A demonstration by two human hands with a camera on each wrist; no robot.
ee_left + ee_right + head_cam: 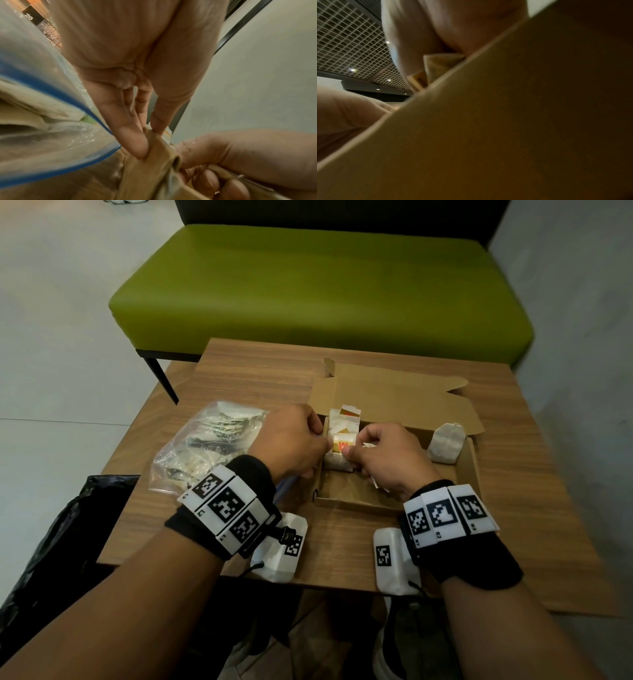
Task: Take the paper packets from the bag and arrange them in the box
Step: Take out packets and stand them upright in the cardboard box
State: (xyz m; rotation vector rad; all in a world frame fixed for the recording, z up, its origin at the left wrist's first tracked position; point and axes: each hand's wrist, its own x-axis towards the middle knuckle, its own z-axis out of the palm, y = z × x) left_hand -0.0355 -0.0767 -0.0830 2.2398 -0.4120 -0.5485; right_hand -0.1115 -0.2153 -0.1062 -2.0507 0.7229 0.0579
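A row of paper packets point(342, 440) is being pinched from both sides inside the open cardboard box point(467, 470) on the wooden table point(260, 378): the left hand point(291, 440) is closed on the row's left edge at the box wall, the right hand point(387, 453) is curled round its right edge. One more packet point(445, 447) is propped upright in the box's right corner. The clear bag point(205, 446), holding more packets, is lying just left of the box.

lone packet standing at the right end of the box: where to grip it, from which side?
Pinch the lone packet at its narrow top edge, coming from above. It stands upright against the right wall of the box, so its top is free, while that wall probably blocks a side approach from the right.
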